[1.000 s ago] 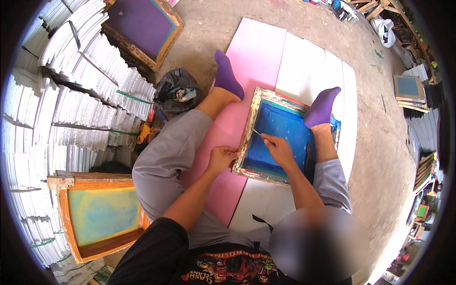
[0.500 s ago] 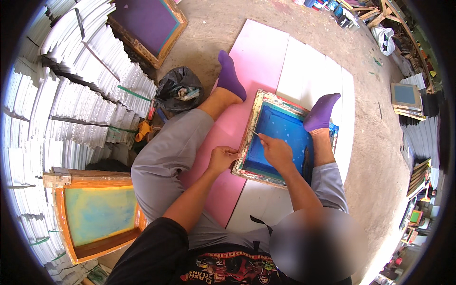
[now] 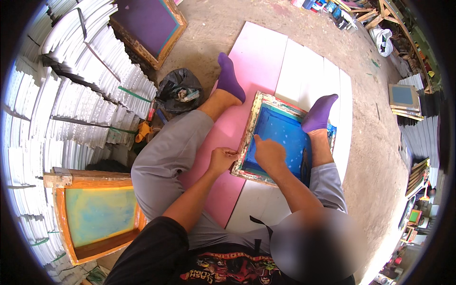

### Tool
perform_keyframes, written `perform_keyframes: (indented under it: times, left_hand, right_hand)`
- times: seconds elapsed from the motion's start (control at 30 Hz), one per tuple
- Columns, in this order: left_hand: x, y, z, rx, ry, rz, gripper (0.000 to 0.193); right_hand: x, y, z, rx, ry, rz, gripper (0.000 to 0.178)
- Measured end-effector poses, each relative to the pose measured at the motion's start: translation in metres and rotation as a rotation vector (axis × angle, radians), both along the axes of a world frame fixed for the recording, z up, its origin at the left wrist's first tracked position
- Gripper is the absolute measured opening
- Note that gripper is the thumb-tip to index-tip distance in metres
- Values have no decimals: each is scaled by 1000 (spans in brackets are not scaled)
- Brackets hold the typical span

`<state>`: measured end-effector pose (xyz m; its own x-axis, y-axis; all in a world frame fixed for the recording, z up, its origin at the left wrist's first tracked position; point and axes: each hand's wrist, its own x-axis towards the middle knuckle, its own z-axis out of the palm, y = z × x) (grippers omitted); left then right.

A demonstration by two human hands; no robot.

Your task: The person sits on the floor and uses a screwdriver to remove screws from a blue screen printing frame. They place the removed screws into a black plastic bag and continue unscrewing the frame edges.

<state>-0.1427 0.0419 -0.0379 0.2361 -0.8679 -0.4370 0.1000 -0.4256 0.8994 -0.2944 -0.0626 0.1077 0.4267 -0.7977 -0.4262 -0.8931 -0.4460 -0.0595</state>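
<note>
Down on the bare concrete floor (image 3: 228,28) sits the person, legs stretched out over a row of flat pink and white boards (image 3: 304,66) laid side by side, purple-socked feet pointing to the far end. To the left rises a big stack of white ribbed sheets (image 3: 71,109), close against the left leg, so there is little room on that side; the right side opens onto bare floor. Near left, an orange wooden screen frame with green-yellow mesh (image 3: 97,218) lies flat, and at the far left a wooden frame with purple mesh (image 3: 147,23) leans by the stack, a black plastic bag (image 3: 178,90) just near of it. Between the shins lies the wooden-framed printing screen with blue mesh (image 3: 280,137), flat on the boards, its right edge touching the right ankle and its left edge open toward the pink board. The left forearm reaches forward and the left hand (image 3: 222,159) is curled, fingers gripping the near-left corner of the frame's rim. The right hand (image 3: 268,154) is down on the blue mesh inside the frame, knuckles up, index finger extended and pressing toward the left rail; whether it pinches anything I cannot tell.
</note>
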Motion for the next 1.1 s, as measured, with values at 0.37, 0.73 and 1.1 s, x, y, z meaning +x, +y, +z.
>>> perform_keyframes:
  times: [0.37,0.73,1.1]
  left_hand:
    - [0,0,13,40,13,27,23]
    - [0,-1,9,24,68,25,22]
    - [0,-3,22,46,64,17,22]
  right_hand:
    - [-49,-16,-65,145,-552,-152,32]
    - [-60,-31,-85,338,-752,-323,37]
    - [-63,-16,-58,81,-633,-201,33]
